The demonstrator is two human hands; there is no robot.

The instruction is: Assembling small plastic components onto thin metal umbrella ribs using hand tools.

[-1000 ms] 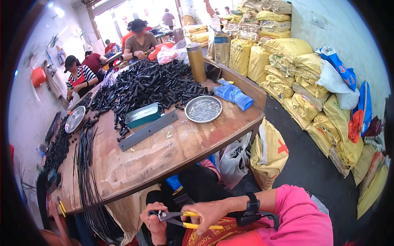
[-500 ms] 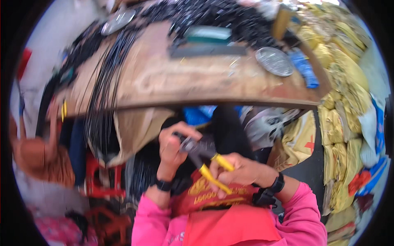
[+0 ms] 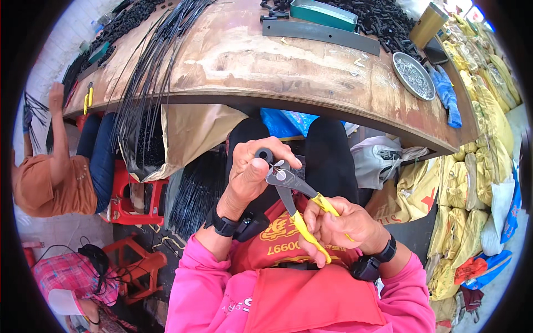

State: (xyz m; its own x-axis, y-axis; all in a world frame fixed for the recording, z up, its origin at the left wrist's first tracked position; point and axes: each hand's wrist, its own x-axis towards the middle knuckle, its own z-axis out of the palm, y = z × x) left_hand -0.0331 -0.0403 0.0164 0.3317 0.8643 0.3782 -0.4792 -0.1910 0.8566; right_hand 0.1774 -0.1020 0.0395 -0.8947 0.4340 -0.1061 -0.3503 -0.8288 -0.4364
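My left hand (image 3: pixel 244 172) is closed around a small black tubular piece (image 3: pixel 265 155), its round hollow end showing above the thumb. In my right hand (image 3: pixel 347 225) is a pair of cutting pliers (image 3: pixel 289 189) with dark metal jaws and yellow handles. The handles stand apart, and the plier jaws meet the black piece beside my left thumb. A thin whitish bit shows at the jaws. Both hands are over my lap, in front of the red apron (image 3: pixel 316 299). What my left fingers cover is hidden.
Ahead stands a wooden table (image 3: pixel 233 66) bearing black parts (image 3: pixel 383 19), a green tray (image 3: pixel 325 15), a grey metal strip (image 3: pixel 319 37) and a round dish (image 3: pixel 413 76). Black strands (image 3: pixel 152 66) hang over its edge. A co-worker (image 3: pixel 61 177) sits left; yellow sacks (image 3: pixel 458 222) are piled right.
The view has shifted and sharpened, with the table now higher in the picture. My hands still hold the pliers and black piece, the jaws close to my left thumb.
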